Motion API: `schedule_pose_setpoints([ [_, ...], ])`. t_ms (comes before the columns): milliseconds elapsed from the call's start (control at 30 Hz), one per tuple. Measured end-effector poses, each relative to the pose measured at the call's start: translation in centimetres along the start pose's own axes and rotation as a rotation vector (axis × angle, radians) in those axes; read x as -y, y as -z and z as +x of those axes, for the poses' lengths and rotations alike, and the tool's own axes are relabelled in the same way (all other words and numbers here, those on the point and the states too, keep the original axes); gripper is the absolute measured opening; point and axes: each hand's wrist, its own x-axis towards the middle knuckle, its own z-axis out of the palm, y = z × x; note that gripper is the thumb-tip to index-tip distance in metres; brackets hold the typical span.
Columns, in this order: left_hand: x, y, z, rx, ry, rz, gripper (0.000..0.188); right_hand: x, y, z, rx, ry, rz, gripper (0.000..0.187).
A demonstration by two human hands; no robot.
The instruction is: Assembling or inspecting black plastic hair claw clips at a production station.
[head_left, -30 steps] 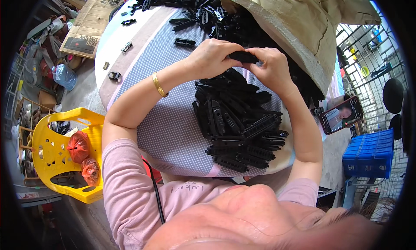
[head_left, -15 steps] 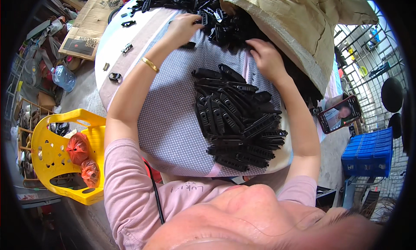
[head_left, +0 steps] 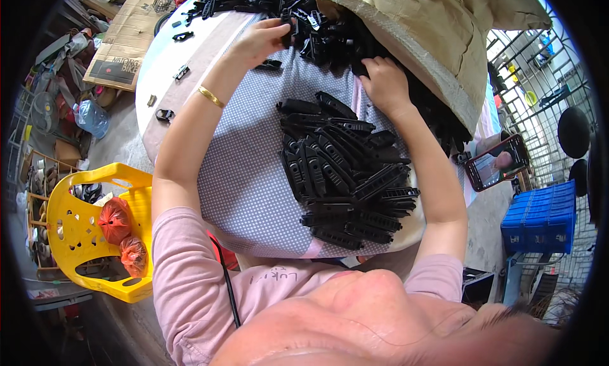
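My left hand is at the far side of the round table, its fingers closed on a slim black plastic part held upright. Across from it, my right hand reaches to the edge of a loose heap of black plastic parts by the mouth of a large paper sack. Its fingers are bent together against the dark parts, and what they grip is hidden. Between my forearms lies a nearer pile of long, slotted black plastic parts, stacked roughly side by side on the dotted tablecloth.
A few small clips lie along the table's left side. On the left stands a yellow plastic chair with red bagged bundles. A phone is mounted at the right edge, above a blue crate.
My left hand has shifted slightly left and now holds a black part upright. My right hand's fingers have curled in against the heap. The nearer pile looks the same.
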Motion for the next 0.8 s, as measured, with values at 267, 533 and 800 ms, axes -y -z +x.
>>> schedule_pose_setpoints([
  [267, -0.5, -6.0, -2.4, 0.266, 0.059, -0.208, 0.035, 0.1, 2.3, -0.8, -0.162, 0.001, 0.155, 0.027],
  [533, 0.2, -6.7, -2.8, 0.298, 0.139, -0.168, 0.038, 1.8, 5.1, -0.6, 0.093, -0.137, 1.099, 0.026],
  [800, 0.9, -8.5, -3.7, 0.168, -0.113, 0.197, 0.036, 3.3, 4.7, -0.5, 0.255, -0.516, 1.56, 0.03],
])
